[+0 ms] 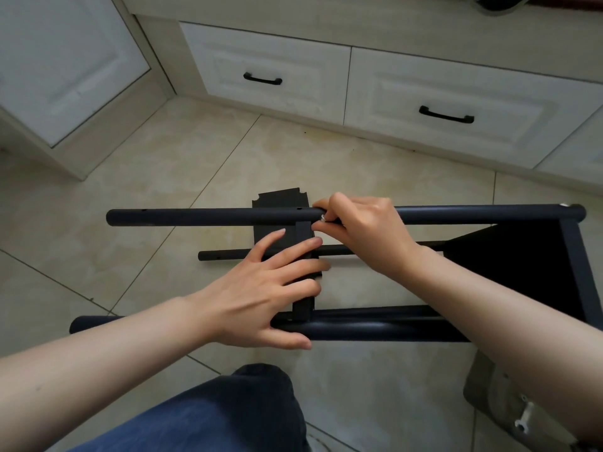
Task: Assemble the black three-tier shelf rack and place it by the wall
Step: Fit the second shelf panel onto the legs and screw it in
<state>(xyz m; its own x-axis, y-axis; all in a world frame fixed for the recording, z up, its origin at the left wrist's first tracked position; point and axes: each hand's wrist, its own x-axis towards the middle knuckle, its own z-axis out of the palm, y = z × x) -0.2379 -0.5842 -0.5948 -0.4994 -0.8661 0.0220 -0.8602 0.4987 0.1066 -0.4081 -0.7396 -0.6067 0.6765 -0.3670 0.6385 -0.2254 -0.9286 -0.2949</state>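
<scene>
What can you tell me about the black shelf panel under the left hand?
The shelf panel is flat, matte black, metal by its look, with notched corners and a rim strip along its right edge. It sits crosswise between the far pole and the near pole, one end poking beyond the far pole. The left hand presses on it, fingers spread; the right hand pinches a small silvery screw where its rim meets the far pole.

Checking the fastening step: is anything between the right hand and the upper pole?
Nothing visible: the right hand rests on the upper pole, pinching a small silver fastener where the shelf panel meets it.
</scene>
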